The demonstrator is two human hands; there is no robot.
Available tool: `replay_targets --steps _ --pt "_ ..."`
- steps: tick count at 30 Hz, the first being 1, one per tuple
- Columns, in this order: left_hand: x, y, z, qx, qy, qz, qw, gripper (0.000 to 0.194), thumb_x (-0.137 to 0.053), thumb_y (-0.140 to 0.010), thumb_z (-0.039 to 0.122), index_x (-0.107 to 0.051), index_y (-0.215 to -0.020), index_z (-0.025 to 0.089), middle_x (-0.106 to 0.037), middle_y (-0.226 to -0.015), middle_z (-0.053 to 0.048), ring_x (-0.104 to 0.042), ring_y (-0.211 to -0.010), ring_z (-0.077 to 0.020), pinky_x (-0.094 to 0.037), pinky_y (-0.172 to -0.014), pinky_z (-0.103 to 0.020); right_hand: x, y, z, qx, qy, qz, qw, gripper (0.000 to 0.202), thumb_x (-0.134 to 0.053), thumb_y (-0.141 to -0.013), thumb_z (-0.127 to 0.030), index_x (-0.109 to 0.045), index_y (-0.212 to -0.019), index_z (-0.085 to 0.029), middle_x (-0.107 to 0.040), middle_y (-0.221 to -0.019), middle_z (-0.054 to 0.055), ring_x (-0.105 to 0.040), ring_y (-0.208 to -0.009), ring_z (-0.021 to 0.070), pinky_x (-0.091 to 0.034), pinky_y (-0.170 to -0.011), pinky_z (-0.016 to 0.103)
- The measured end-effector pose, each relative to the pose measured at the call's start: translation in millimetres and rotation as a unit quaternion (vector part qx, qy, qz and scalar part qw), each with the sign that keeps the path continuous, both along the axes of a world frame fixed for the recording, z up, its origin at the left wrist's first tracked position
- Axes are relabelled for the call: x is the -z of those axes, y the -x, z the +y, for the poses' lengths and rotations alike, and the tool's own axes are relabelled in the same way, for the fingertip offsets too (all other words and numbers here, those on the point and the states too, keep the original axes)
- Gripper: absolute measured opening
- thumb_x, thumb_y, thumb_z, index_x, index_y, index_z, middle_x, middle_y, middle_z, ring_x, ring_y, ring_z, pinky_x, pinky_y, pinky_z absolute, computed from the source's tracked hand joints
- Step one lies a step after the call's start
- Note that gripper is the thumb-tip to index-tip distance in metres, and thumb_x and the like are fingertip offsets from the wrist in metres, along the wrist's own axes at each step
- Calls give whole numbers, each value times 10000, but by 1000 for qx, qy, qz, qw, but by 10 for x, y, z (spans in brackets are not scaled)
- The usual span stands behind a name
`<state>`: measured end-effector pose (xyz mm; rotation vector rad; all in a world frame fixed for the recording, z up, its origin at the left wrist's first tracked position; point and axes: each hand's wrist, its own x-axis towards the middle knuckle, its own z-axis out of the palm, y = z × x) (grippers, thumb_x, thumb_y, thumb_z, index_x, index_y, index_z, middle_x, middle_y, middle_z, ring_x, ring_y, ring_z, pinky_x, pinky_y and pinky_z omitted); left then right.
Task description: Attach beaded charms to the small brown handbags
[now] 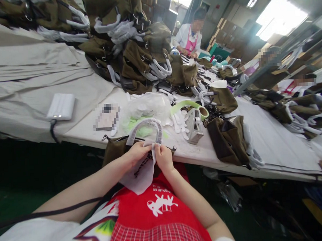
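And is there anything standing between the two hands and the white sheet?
Nothing visible: the left hand and the right hand both pinch the white sheet directly, close to the wrapped handle of the brown bag.

White characters (162, 188) on the red apron (186, 212) are too small to read clearly

Olive-brown bag (114, 150) at the table (197, 152) edge, white-wrapped handle (159, 129) arched upward, thin white sheet (142, 180) hanging in front, dark chain (143, 165) slanting against it
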<state>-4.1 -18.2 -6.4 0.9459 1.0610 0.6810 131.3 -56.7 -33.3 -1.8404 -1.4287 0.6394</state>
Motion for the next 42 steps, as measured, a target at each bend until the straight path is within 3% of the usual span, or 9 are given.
replay_targets --steps 6,10,13,17,21,27,32,38,42 --pt "-10 -35 -92 16 -243 160 957 294 -552 -857 412 -742 -920 196 -740 -905 -63 -648 -874 -252 -451 -815 -293 8 30 107 31 11 -19 999 547 -356 -953 -529 -586 -565 -221 -632 -561 43 -549 -535 182 -371 -549 266" --pt "-19 -21 -103 50 -302 207 929 330 -459 -909 389 -717 -987 199 -731 -972 -87 -652 -924 -265 -444 -858 -299 -4 19 122 37 21 -11 999 573 -363 -945 -548 -582 -532 -217 -612 -535 34 -523 -512 168 -361 -535 262" --pt "12 -10 -78 61 -288 192 936 275 -535 -863 380 -719 -975 210 -735 -962 -62 -648 -947 -268 -434 -901 -300 -29 1 127 36 24 25 999 596 -353 -936 -570 -527 -486 -220 -548 -479 14 -478 -475 158 -336 -510 266" --pt "72 10 -26 38 -180 153 971 336 -578 -814 482 -726 -809 181 -738 -847 -47 -646 -859 -265 -467 -819 -308 -48 -42 84 16 29 109 993 618 -302 -927 -610 -421 -453 -231 -437 -415 -9 -413 -427 146 -285 -475 270" --pt "33 60 22 28 -130 146 980 458 -594 -770 566 -735 -827 134 -742 -822 -71 -654 -830 -270 -495 -755 -328 -23 -62 -14 -26 -37 98 994 571 -314 -924 -599 -437 -512 -224 -482 -487 -2 -427 -481 146 -295 -514 271" --pt "-108 89 38 62 -75 125 987 413 -738 -654 495 -748 -867 141 -754 -826 -70 -668 -772 -235 -509 -716 -313 22 22 -24 55 -47 58 996 601 -246 -942 -597 -462 -530 -217 -538 -521 24 -454 -515 158 -331 -547 274" --pt "-71 -22 16 26 -134 168 976 337 -691 -692 454 -712 -834 149 -731 -772 -46 -636 -697 -206 -488 -665 -298 17 54 81 72 2 56 996 624 -270 -934 -614 -519 -530 -208 -607 -548 49 -521 -533 174 -363 -540 269" --pt "-41 -54 36 56 -192 221 955 202 -653 -733 382 -676 -772 185 -676 -721 -27 -605 -739 -211 -453 -757 -310 11 35 106 73 19 55 996 602 -294 -918 -618 -481 -515 -211 -577 -531 45 -499 -526 174 -364 -546 283" --pt "-29 36 123 80 -143 185 969 316 -647 -725 445 -704 -852 162 -716 -817 -57 -638 -805 -237 -475 -771 -326 23 -32 51 6 5 187 982 531 -348 -897 -606 -499 -579 -209 -571 -551 30 -516 -532 170 -406 -537 285"
